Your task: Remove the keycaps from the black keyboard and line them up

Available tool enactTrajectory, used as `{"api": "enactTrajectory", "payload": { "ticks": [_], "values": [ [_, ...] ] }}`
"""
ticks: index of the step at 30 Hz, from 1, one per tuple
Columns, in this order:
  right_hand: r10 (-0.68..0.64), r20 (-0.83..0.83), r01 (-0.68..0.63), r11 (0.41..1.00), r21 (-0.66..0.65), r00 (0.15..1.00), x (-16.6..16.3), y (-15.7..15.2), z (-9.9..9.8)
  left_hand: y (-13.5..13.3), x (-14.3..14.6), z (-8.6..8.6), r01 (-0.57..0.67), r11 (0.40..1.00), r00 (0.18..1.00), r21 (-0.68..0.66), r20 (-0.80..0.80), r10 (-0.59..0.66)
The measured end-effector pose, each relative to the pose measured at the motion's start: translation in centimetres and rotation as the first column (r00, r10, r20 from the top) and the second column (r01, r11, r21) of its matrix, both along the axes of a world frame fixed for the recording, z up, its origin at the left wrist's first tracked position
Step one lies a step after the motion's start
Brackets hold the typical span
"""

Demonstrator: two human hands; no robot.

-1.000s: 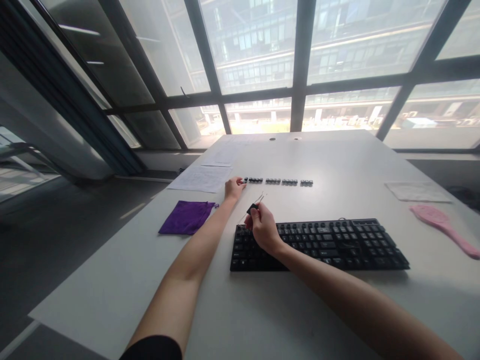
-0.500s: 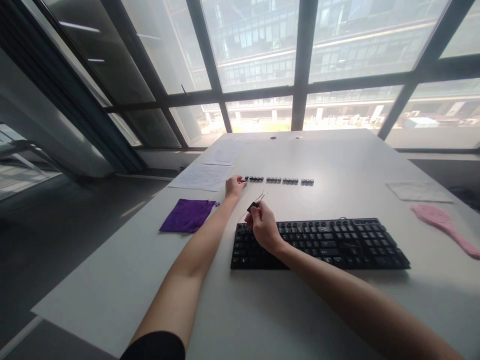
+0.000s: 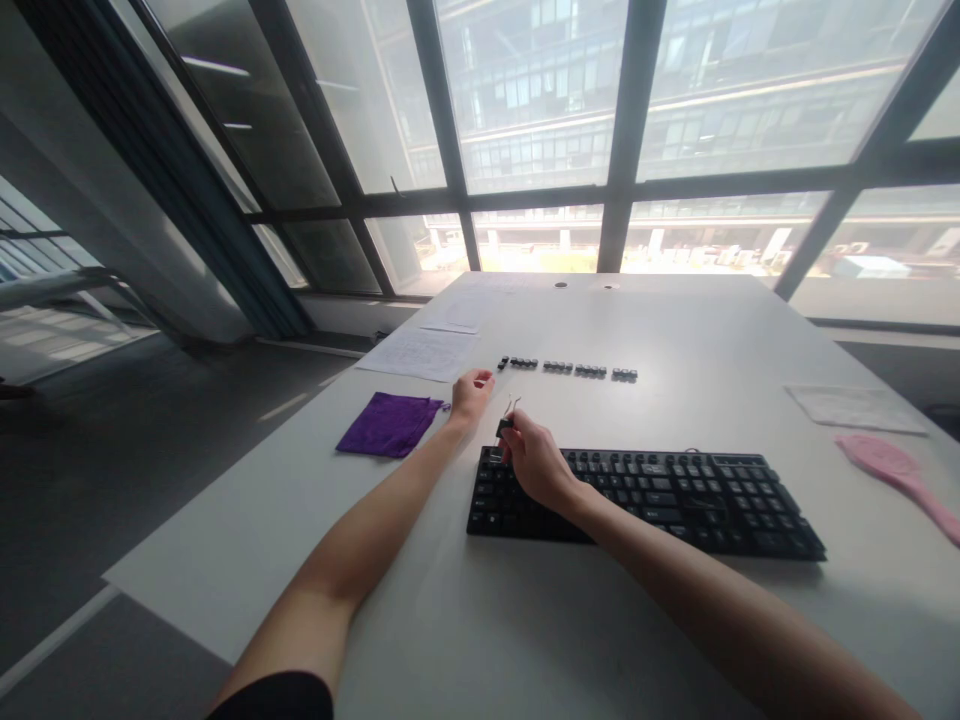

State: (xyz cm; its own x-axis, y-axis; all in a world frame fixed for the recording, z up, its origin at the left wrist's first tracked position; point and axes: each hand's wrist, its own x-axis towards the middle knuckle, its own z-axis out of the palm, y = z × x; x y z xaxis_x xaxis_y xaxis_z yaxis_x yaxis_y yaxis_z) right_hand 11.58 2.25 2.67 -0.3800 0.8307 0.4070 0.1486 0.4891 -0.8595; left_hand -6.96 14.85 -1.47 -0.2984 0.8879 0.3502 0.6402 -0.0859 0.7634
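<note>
My right hand is closed round a keycap puller with a dark handle and thin wire prongs that point up and away. It hovers over the top left of a black keyboard. My left hand is raised a little over the table, its fingers curved and slightly apart, with nothing visible in them. Just beyond its fingertips, a row of small black keycaps stands in several groups. At the row's left end, a keycap sits near the fingers, apart from them.
A purple cloth pouch lies left of my left forearm, with printed paper sheets behind it. On the right are a pink hairbrush and a flat pale packet. Windows rise behind the white table.
My left hand has let go of a keycap at the row's left end and drawn back towards me. My right hand, still with the puller, has turned slightly and lowered. The view has shifted.
</note>
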Motion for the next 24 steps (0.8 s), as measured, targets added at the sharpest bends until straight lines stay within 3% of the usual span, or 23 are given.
{"api": "enactTrajectory", "payload": {
  "ticks": [5, 11, 14, 20, 24],
  "values": [
    [0.006, 0.047, -0.009, 0.997, 0.071, 0.999, -0.3, 0.4, 0.0, -6.7, 0.4, 0.4, 0.107, 0.994, 0.994, -0.018, 0.012, -0.106],
    [0.019, 0.067, -0.022, 0.999, 0.046, 0.998, -0.4, 0.7, -0.8, -14.1, 0.0, 1.6, 0.397, 0.917, 0.915, -0.036, -0.061, -0.398],
    [0.072, 0.074, -0.077, 0.995, 0.058, 0.995, -0.2, 0.5, -1.0, -15.3, -0.5, 2.8, 0.542, 0.836, 0.824, -0.082, -0.145, -0.548],
    [0.104, 0.089, -0.113, 0.989, 0.098, 0.991, -0.1, 0.1, -1.5, -15.2, -1.2, 4.4, 0.711, 0.684, 0.663, -0.161, -0.171, -0.729],
    [0.141, 0.127, -0.158, 0.978, 0.138, 0.982, -0.1, -0.2, -1.7, -15.3, -0.9, 4.4, 0.699, 0.693, 0.67, -0.177, -0.178, -0.721]
  ]
}}
